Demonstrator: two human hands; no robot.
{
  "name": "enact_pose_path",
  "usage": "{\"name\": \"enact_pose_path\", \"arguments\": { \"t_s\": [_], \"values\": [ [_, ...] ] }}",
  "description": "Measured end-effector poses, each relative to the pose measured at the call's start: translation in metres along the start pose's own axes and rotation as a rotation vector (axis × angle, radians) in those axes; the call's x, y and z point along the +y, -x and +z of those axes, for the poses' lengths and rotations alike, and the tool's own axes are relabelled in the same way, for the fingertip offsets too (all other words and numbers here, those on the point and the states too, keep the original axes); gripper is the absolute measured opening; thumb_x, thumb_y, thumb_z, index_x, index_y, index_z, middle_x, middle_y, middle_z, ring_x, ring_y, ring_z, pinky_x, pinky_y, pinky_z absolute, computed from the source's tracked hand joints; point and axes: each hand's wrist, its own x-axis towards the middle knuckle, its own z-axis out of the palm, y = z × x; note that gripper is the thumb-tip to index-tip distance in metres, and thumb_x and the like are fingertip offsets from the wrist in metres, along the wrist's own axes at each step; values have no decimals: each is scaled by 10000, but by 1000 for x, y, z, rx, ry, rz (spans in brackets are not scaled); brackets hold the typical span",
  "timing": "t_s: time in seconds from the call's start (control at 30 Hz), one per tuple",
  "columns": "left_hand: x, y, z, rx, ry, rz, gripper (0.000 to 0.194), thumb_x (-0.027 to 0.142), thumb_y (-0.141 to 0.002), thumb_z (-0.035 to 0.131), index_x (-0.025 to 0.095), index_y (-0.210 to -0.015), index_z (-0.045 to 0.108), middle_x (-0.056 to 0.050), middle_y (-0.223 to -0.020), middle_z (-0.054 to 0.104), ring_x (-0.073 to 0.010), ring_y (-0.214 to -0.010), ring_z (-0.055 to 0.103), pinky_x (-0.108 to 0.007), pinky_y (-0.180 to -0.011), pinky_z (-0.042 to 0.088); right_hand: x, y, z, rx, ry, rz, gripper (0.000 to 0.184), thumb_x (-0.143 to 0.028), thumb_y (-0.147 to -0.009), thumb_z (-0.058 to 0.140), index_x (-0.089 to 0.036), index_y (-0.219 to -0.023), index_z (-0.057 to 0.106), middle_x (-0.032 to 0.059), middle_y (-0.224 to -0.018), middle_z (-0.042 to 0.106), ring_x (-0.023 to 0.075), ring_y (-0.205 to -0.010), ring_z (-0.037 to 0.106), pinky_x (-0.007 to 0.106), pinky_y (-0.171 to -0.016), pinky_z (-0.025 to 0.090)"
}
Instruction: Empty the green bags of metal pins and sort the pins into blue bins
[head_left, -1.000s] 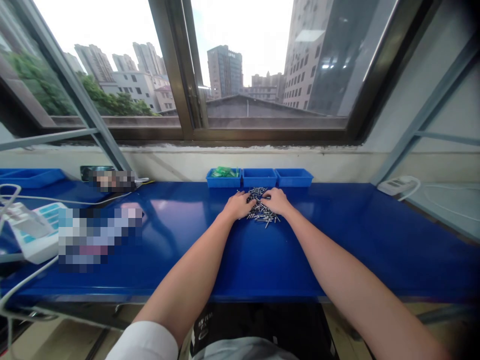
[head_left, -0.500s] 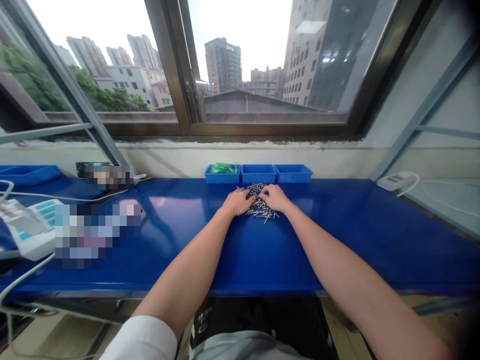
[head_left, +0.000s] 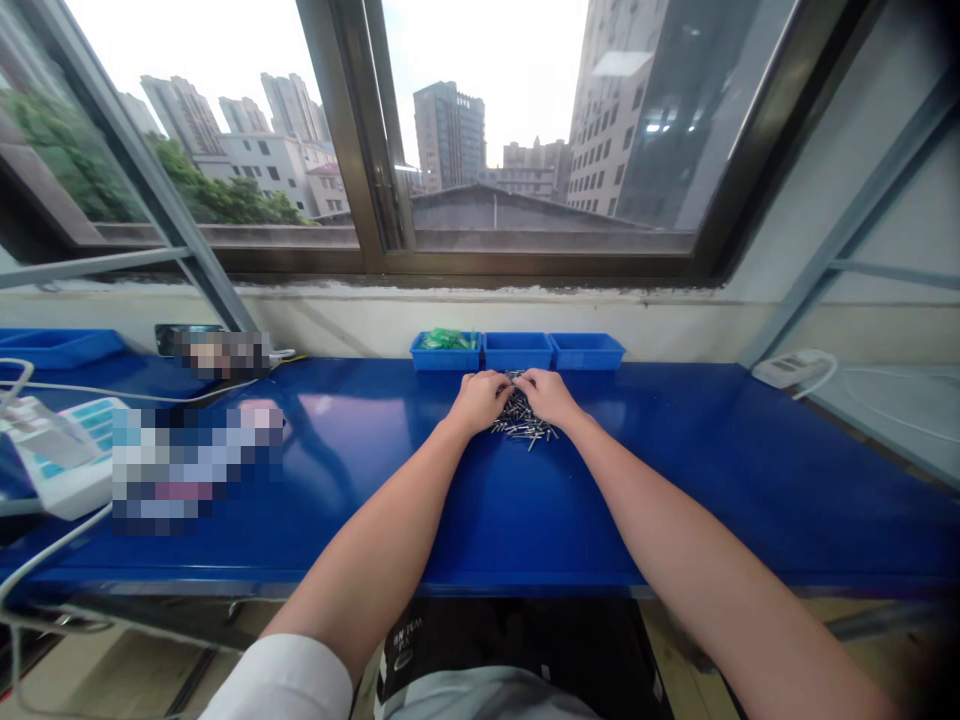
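Observation:
A loose pile of small, thin metal pins (head_left: pixel 527 425), perhaps rivets, lies on the blue tabletop in front of the bins. My left hand (head_left: pixel 482 398) is over the pile's left side, its fingers curled and its thumb pointing inward. Opposite it, my right hand (head_left: pixel 549 396) is closed in a pinch above the right side. The fingertips of both hands almost meet over the back of the pile. Whatever they pinch is too small to make out, and the hands hide part of the pile.
Three blue bins stand along the wall: the left bin (head_left: pixel 448 362) holds green plastic, beside a middle bin (head_left: pixel 516 358) and a right bin (head_left: pixel 587 358). At the left are a white device with a teal keypad (head_left: pixel 71 455), cables and blurred items. A power strip (head_left: pixel 793 367) lies at right.
My left hand has drawn in from spread fingers to a curl, its fingertips moving toward the right hand. The right hand stays near the same spot, and the two hands are closer together.

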Motion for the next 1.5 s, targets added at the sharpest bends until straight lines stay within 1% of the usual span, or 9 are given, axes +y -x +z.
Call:
{"name": "enact_pose_path", "arguments": {
  "t_s": [0.17, 0.37, 0.53, 0.63, 0.73, 0.83, 0.97, 1.23, 1.5],
  "values": [
    [3, 1, -5, 1, -21, -26, 280, 300, -910, 428, 235, -955, 697, -37, -970, 710, -191, -961, 613, -314, -903, 398, 0, -1, 1, 26, -166, 30, 249, -359, -834, 497, -179, -727, 630, 40, -735, 665, 164, -696, 583, 282, -676, 419],
    [0, 0, -4, 18, -17, -79, 307, 320, -915, 409, 251, -955, 705, -33, -997, 706, -192, -959, 605, -308, -875, 403, 2, -2, -1, 34, -663, 107, 264, -398, -635, 662, -174, -774, 645, 10, -697, 661, 140, -633, 572, 276, -634, 458],
    [0, 0, -2, 46, -15, -67, 303, 370, -915, 418, 250, -1032, 670, -40, -1035, 687, -210, -1019, 585, -340, -914, 381, 5, -2, -5, 26, -811, 219, 287, -420, -653, 619, -160, -763, 675, 32, -677, 679, 127, -567, 534, 243, -518, 404],
    [0, 0, -2, 97, -16, -133, 327, 362, -897, 451, 227, -1154, 601, -62, -1115, 655, -230, -1088, 554, -377, -957, 359, 11, -4, -6, 102, -753, 214, 276, -375, -659, 585, -161, -799, 689, 44, -738, 702, 158, -660, 589, 269, -607, 451],
    [-2, 0, -2, 105, -30, -206, 322, 321, -884, 460, 213, -1162, 582, -79, -1150, 634, -242, -1116, 537, -397, -969, 357, 20, -5, -5, 169, -636, 201, 275, -307, -660, 564, -160, -854, 693, 55, -827, 713, 183, -767, 623, 307, -727, 476],
    [-5, -1, -2, 110, -41, -261, 312, 306, -874, 463, 210, -1145, 584, -89, -1159, 623, -260, -1123, 531, -415, -965, 365, 26, -7, -6, 202, -392, 161, 303, -233, -653, 558, -164, -914, 697, 56, -889, 712, 195, -825, 611, 335, -809, 464],
    [-8, -2, -2, 78, -48, -324, 321, 316, -868, 463, 211, -1149, 580, -102, -1176, 602, -282, -1140, 519, -439, -956, 374, 29, -12, -7, 207, -92, 122, 398, -216, -673, 552, -185, -1050, 673, 52, -1033, 691, 247, -1018, 523, 395, -930, 402],
    [-10, -3, -2, 45, -43, -397, 332, 308, -844, 464, 222, -1140, 586, -98, -1198, 581, -276, -1143, 514, -442, -949, 387, 30, -20, -8, 176, 168, 206, 645, -314, -692, 567, -192, -1321, 492, 81, -1352, 492, 334, -1129, 389, 475, -933, 348],
    [-10, -2, 2, -33, -48, -384, 357, 262, -806, 480, 230, -1145, 588, -105, -1216, 565, -289, -1149, 508, -450, -943, 389, 35, -21, -6, 17, 236, 274, 802, -375, -713, 551, -225, -1451, 276, 55, -1509, 293, 370, -1199, 331, 499, -932, 340]
  ]
}}
